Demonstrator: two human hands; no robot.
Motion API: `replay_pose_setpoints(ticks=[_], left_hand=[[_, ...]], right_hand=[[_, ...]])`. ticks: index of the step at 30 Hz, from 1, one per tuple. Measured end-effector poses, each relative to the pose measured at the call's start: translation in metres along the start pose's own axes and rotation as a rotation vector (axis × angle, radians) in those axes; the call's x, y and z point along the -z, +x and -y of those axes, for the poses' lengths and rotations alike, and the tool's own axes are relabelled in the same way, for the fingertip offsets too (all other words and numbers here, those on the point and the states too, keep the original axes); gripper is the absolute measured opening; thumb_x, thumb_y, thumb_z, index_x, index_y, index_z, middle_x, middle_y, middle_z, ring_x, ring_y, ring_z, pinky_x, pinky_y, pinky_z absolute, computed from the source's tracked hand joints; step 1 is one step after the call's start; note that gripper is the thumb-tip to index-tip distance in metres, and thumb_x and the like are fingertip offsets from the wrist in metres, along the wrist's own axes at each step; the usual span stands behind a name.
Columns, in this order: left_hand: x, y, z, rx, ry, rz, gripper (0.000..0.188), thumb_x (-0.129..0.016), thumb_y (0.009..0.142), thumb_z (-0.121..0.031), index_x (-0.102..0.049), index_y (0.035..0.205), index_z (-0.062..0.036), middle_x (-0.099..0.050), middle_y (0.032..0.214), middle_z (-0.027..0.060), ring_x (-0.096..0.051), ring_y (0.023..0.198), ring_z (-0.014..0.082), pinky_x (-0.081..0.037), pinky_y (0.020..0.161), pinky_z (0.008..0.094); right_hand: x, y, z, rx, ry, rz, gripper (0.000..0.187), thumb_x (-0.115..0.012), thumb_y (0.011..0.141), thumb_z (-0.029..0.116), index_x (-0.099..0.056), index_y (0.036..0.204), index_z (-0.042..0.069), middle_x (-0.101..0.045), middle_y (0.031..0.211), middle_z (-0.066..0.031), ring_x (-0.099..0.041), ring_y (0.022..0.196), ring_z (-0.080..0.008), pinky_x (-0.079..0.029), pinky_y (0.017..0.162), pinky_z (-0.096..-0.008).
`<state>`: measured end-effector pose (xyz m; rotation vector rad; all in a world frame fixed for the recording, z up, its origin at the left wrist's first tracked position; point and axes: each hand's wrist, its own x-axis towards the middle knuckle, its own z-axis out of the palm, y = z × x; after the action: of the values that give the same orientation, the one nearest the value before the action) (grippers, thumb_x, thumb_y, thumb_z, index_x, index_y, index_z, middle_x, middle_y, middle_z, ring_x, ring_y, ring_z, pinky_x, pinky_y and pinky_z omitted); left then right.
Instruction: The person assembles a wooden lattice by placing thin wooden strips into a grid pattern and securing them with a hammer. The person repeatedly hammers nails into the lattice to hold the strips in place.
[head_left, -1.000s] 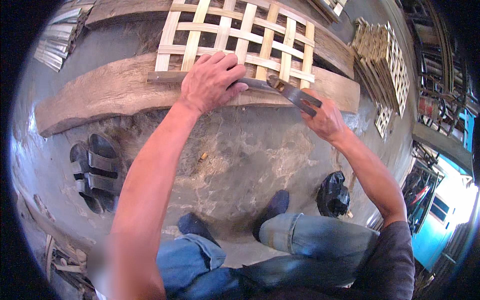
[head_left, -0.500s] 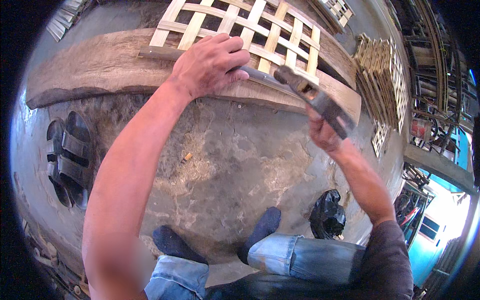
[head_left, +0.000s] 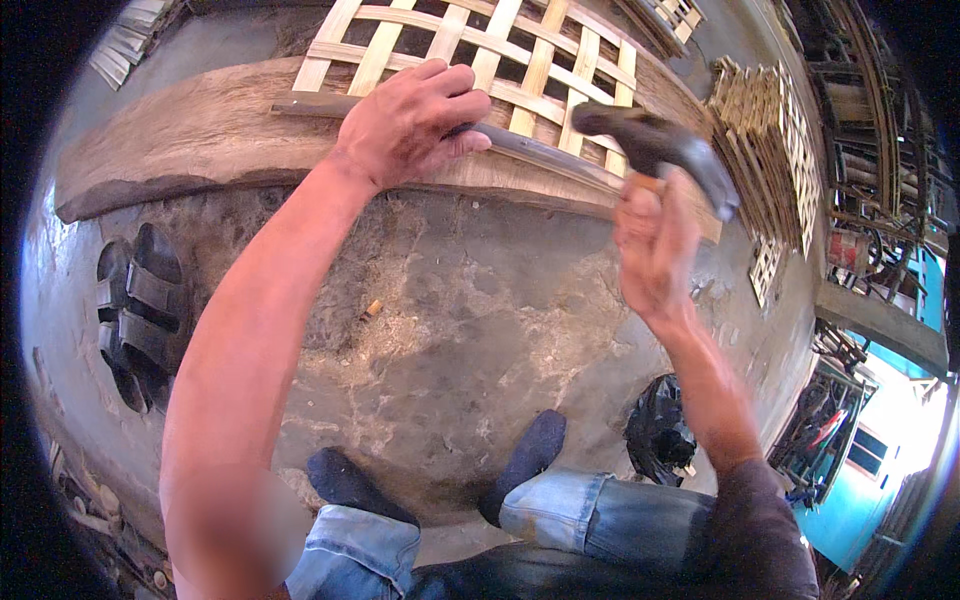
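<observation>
My left hand is closed over a long dark wooden strip, its thumb pointing right along it. That strip lies along the near edge of a lattice panel woven from pale flat slats. Beneath both is a thick wooden plank with a rough, curved near edge. In my right hand, fingers wrapped round its handle, is a hammer. Its dark head, smeared by motion, is in front of the strip's right end and the panel's right corner. Whether my left fingers pinch anything small is hidden.
A stack of similar lattice panels leans at the right. Black sandals lie on the floor at the left. A black plastic bag sits beside my right leg. My feet in dark socks rest on the stained concrete floor.
My right hand has moved up a little, and the hammer head has swung up and to the right, lying more level. My left hand stays on the strip, almost unmoved.
</observation>
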<state>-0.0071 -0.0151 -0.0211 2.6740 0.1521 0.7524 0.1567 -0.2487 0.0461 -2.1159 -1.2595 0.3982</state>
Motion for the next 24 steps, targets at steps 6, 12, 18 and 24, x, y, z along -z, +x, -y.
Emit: replay_pose_setpoints(ticks=[6,12,18,24], left_hand=[[0.004,0.002,0.000,0.032,0.015,0.046,0.028,-0.067,0.085,-0.034,-0.055,0.092,-0.0096,-0.053,0.093,0.0060,-0.056,0.094,0.0261,-0.050,0.084,0.0393],[0.001,0.007,-0.003,0.036,-0.062,0.030,0.032,-0.070,0.083,-0.035,-0.056,0.087,-0.0066,-0.053,0.089,0.0095,-0.056,0.088,0.0309,-0.049,0.077,0.0427],[0.000,0.008,-0.002,0.017,-0.062,0.020,0.032,-0.069,0.084,-0.036,-0.056,0.087,-0.0072,-0.053,0.088,0.0092,-0.056,0.089,0.0307,-0.049,0.078,0.0422],[0.002,0.008,-0.002,0.011,-0.007,0.027,0.028,-0.068,0.085,-0.034,-0.056,0.091,-0.0101,-0.053,0.090,0.0056,-0.055,0.088,0.0262,-0.051,0.079,0.0389]], right_hand=[[-0.030,-0.002,0.041,-0.633,0.752,-0.175,0.035,-0.039,0.106,0.037,-0.050,0.095,0.005,-0.046,0.065,0.0006,-0.043,0.050,-0.0103,-0.036,0.044,-0.0268],[-0.062,-0.004,0.051,-0.869,1.106,-0.220,0.035,-0.038,0.105,0.040,-0.046,0.095,0.008,-0.041,0.064,0.0013,-0.038,0.047,-0.0086,-0.033,0.040,-0.0262],[-0.070,-0.008,0.050,-0.882,1.124,-0.256,0.036,-0.037,0.106,0.042,-0.044,0.095,0.008,-0.042,0.064,0.0017,-0.038,0.046,-0.0088,-0.033,0.040,-0.0263],[-0.076,-0.008,0.070,-0.833,1.106,-0.277,0.033,-0.036,0.106,0.038,-0.044,0.096,0.008,-0.042,0.064,0.0008,-0.037,0.046,-0.0091,-0.032,0.041,-0.0263]])
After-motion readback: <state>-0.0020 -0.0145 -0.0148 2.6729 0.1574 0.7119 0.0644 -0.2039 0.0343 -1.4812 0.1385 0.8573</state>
